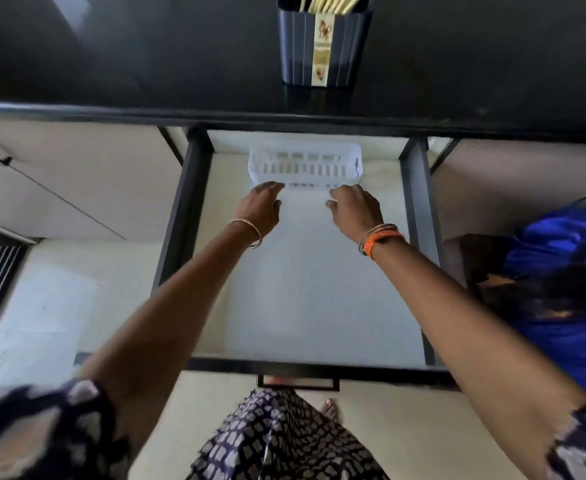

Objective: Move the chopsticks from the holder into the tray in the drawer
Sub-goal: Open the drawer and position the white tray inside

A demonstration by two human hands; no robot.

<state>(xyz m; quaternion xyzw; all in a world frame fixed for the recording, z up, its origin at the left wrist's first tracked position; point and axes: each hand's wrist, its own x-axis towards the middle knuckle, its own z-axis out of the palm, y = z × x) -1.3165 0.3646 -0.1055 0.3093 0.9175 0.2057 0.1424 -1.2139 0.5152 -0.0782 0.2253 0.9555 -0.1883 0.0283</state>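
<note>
Chopsticks (329,2) stand in the dark holder (324,46) on the black surface (111,57). Below, your left hand (260,207) and right hand (355,211) touch the white tray's (305,164) near edge inside the open drawer (184,202); their grip cannot be told.

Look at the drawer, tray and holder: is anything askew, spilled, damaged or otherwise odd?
Nothing stands out. The white tray sits square at the back of the open drawer, empty, with both hands at its near edge. The holder stands upright on the counter with the chopsticks inside. No spill or damage shows.
</note>
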